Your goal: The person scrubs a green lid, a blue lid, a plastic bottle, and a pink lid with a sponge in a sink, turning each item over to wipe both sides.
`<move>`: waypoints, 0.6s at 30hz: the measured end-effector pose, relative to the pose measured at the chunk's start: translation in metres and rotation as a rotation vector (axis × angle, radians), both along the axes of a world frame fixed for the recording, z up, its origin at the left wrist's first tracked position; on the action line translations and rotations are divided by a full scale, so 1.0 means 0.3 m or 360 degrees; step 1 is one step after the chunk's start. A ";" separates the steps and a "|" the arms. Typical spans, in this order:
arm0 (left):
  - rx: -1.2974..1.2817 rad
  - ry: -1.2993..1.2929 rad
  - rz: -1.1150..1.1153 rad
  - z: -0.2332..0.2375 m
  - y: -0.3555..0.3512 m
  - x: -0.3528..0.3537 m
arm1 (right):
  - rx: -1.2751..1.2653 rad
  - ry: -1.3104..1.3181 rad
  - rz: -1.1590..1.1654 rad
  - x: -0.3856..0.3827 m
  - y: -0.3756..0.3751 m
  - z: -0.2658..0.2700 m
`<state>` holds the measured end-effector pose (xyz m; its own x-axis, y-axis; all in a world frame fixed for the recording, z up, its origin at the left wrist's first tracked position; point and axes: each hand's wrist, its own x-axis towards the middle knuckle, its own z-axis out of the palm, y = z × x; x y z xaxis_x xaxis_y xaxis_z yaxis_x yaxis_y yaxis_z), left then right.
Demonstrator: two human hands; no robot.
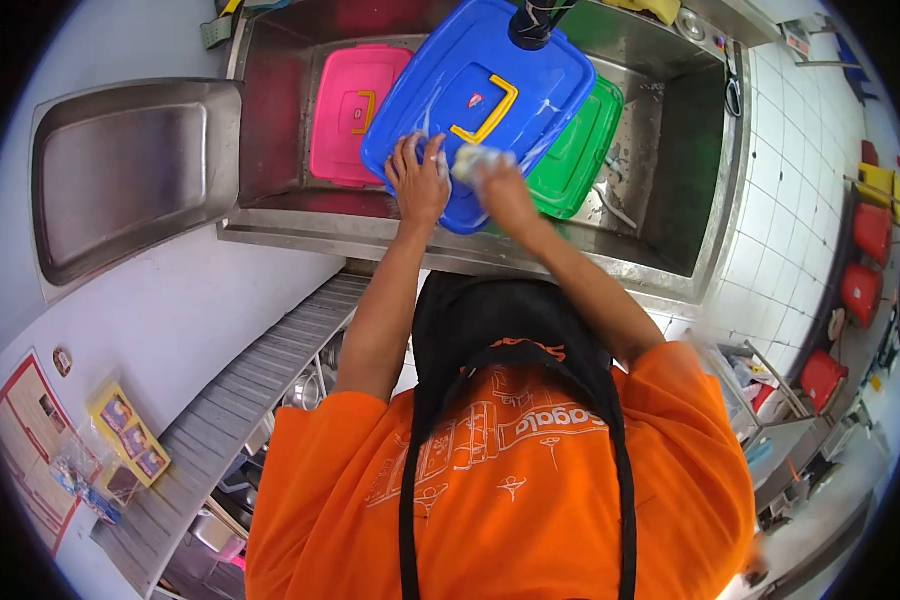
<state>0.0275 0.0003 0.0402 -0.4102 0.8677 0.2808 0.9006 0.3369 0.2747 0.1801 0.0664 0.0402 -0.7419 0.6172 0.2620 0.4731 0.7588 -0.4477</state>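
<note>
A large blue plastic lid with a yellow handle lies tilted across the metal sink, with streaks of suds on it. My left hand rests on its near left edge, fingers spread. Just to the right, my right hand presses a pale, soapy sponge on the blue surface; motion blurs it. Beneath the blue lid, a pink lid shows at left and a green lid at right. A black faucet hangs over the top.
The deep steel sink has a raised front rim. A shallow metal basin adjoins it at left. Scissors lie on the right rim, near a yellow cloth. A slatted metal shelf stands at lower left.
</note>
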 end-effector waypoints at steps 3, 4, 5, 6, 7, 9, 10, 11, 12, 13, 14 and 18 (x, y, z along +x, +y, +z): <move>-0.0172 -0.0179 -0.0072 0.030 -0.025 -0.008 | -0.0072 -0.0090 0.0306 0.005 -0.088 0.017; -0.0171 -0.0174 -0.0065 0.035 -0.018 -0.015 | -0.0070 -0.0085 0.0313 0.007 -0.041 0.012; -0.0284 -0.0152 -0.0065 0.040 -0.018 -0.019 | 0.0049 -0.0192 0.0176 0.021 0.035 0.003; -0.0406 -0.0139 -0.0064 0.042 -0.026 -0.013 | 0.0160 -0.0307 0.0040 0.036 0.081 -0.001; -0.0422 -0.0150 -0.0047 0.048 -0.036 -0.002 | 0.0145 -0.0314 0.0059 0.042 0.092 0.004; -0.0410 -0.0180 -0.0027 0.061 -0.020 -0.004 | -0.0020 -0.0189 -0.0308 0.028 0.123 0.015; -0.0403 -0.0176 -0.0035 0.054 -0.016 -0.009 | -0.0013 -0.0185 -0.0316 0.015 0.079 0.020; -0.0393 -0.0200 -0.0008 0.045 -0.012 -0.010 | 0.0013 -0.0259 -0.0064 -0.003 -0.011 0.028; -0.0394 -0.0229 0.0017 0.038 -0.014 -0.007 | 0.0027 -0.0337 0.0186 -0.004 -0.074 0.037; -0.0401 -0.0230 0.0005 0.039 -0.016 -0.005 | 0.0020 -0.0339 0.0175 0.007 -0.091 0.050; -0.0383 -0.0293 0.0016 0.038 -0.015 -0.006 | -0.0023 -0.0235 0.0214 0.016 -0.095 0.059; -0.0277 -0.0455 0.0044 -0.010 -0.010 -0.019 | -0.0053 -0.0347 0.0458 0.096 -0.033 0.124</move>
<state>0.0219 -0.0028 0.0372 -0.4751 0.8799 -0.0003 0.7851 0.4241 0.4513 0.2089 0.0565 0.0774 -0.9228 0.3802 0.0617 0.3291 0.8615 -0.3867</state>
